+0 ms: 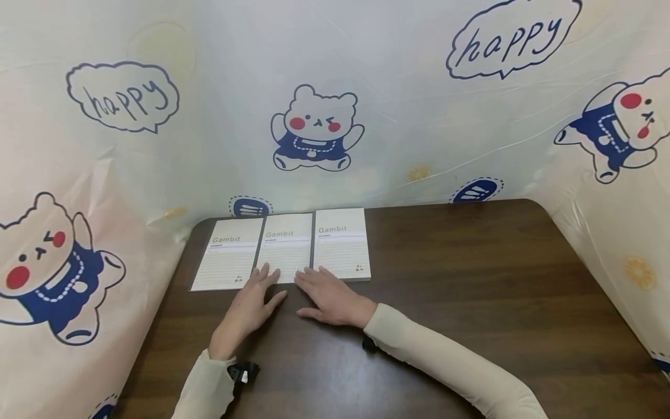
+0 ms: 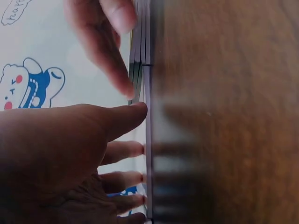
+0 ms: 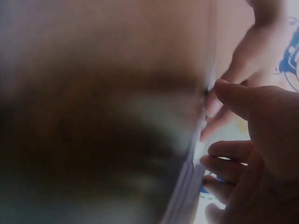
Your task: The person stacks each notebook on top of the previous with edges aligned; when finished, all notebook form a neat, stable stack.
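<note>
Three white "Gambit" notebooks lie side by side at the table's far left: a left one (image 1: 230, 259), a middle one (image 1: 285, 250) and a right one (image 1: 341, 250). My left hand (image 1: 248, 304), fingers spread, has its fingertips over the near edges of the left and middle notebooks. From the other side my right hand (image 1: 335, 299) reaches to the near edge by the gap between the middle and right notebooks. Neither hand grips anything. In the left wrist view, several layered edges (image 2: 141, 37) show the right-hand notebooks as a stack. Exact fingertip contact is hard to tell.
The dark wooden table (image 1: 471, 291) stretches right and towards me. Behind it and at both sides hangs a pale curtain (image 1: 220, 145) printed with bears and "happy" bubbles. A black wrist device (image 1: 243, 372) sits on the left sleeve.
</note>
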Demonstrator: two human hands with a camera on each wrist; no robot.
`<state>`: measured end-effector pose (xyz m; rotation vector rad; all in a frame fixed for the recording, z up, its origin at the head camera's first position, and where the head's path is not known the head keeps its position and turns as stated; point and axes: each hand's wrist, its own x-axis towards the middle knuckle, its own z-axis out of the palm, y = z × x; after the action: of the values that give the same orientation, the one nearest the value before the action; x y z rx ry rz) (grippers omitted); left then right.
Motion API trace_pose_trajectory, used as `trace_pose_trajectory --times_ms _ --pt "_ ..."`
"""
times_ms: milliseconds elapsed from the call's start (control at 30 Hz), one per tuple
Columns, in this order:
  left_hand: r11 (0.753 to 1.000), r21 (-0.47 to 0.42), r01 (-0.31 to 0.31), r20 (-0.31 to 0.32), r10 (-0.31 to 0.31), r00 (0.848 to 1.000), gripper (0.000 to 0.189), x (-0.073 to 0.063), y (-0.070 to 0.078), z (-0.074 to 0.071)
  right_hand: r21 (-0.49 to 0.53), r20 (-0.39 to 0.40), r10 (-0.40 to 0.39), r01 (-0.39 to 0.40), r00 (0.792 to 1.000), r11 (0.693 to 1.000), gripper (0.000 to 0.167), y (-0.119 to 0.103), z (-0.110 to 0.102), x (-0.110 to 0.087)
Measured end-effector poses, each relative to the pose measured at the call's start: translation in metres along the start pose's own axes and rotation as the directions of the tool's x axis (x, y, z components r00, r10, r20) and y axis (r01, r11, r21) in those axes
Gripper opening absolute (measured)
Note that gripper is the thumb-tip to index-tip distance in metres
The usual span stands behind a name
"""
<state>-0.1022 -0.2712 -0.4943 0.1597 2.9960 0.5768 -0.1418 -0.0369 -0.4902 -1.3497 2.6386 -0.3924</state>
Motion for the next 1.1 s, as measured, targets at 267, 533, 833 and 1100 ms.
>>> trace_pose_trajectory --times_ms 267,533,833,1100 --pt "1.000 0.009 -0.028 -0.015 0.028 0.999 0.066 -0.001 -0.001 0.003 -0.153 0.041 0.018 -0.011 0.999 0.988 0.077 -0.004 0.010 0.002" --pt "1.000 0.010 -0.025 -0.026 0.025 0.999 0.063 -0.004 0.002 0.004 -0.192 0.071 0.024 -0.010 0.997 0.981 0.081 -0.010 0.011 0.000" --pt "0.999 0.029 -0.024 -0.037 0.025 0.999 0.062 -0.023 0.011 0.006 -0.120 0.107 -0.007 0.020 0.994 0.993 0.081 -0.020 0.009 -0.014" --pt "0.998 0.060 -0.012 -0.028 0.013 1.000 0.061 -0.055 0.018 0.005 -0.031 0.113 -0.060 0.064 0.992 0.997 0.077 -0.037 0.010 -0.031"
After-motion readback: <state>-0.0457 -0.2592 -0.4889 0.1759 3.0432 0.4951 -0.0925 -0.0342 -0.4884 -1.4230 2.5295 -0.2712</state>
